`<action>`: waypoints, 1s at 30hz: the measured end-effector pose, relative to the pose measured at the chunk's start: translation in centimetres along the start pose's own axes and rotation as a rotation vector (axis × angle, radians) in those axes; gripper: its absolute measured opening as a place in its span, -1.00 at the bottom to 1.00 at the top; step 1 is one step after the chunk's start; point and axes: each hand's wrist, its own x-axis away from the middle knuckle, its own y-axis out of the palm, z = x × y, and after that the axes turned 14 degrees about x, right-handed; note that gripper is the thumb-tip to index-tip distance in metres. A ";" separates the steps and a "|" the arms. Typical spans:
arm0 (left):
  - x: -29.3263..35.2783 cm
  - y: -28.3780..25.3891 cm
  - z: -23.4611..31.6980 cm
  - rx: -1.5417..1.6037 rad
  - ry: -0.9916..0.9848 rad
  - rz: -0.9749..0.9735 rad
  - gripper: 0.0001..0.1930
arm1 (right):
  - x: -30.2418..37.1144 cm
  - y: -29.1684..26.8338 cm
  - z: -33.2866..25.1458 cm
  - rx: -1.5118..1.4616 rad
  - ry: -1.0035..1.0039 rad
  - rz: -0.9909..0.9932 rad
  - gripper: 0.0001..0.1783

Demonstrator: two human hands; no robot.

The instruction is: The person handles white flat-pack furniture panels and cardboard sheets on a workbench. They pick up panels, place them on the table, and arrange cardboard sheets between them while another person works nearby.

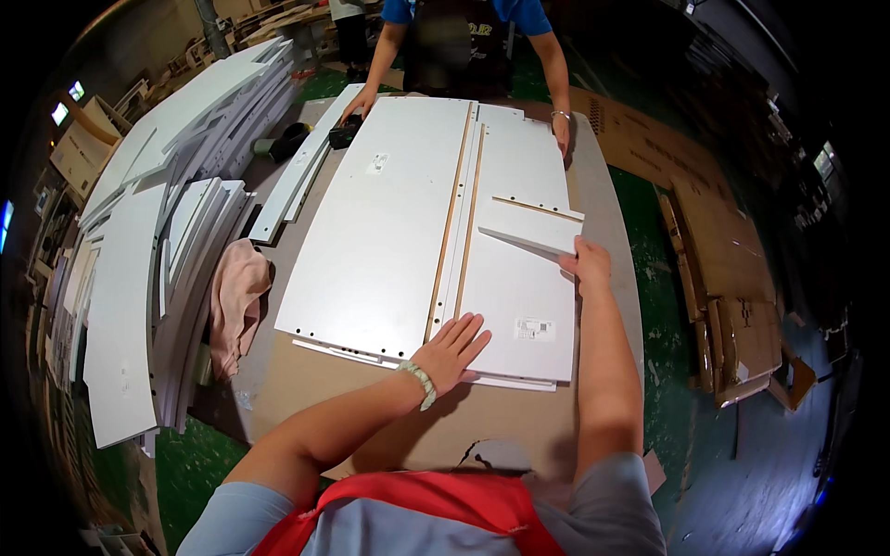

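White panels with drilled holes and brown grooves lie flat on the work table, a wide left panel (371, 222) beside a right panel (514, 287). My left hand (452, 352) rests palm down with its fingers spread across the near end of the groove strips. At the right edge, my right hand (591, 264) is closed on the end of a small white board (533, 224). That board sits tilted over the right panel, its brown-grooved edge away from me. Part of my right thumb and fingers is hidden behind it.
Across the table a co-worker's hands (357, 104) touch the far panels, near a black tool (345, 132). Narrow white boards (301, 167), a pink cloth (239, 296) and tall stacks of white panels (130, 306) stand left. Flattened cardboard (723, 250) lies right.
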 end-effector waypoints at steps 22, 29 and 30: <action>-0.1 -2.1 -1.1 0.189 -0.138 -0.075 -0.25 | -21.7 7.2 -8.0 0.975 -1.028 0.218 -0.61; -0.2 -1.6 -1.4 0.279 -0.172 -0.099 -0.35 | -27.1 13.5 -6.7 1.090 -0.859 0.275 -0.57; -0.1 -1.5 -1.6 0.157 -0.167 -0.136 -0.40 | -28.6 14.4 -7.4 1.121 -0.789 0.287 -0.53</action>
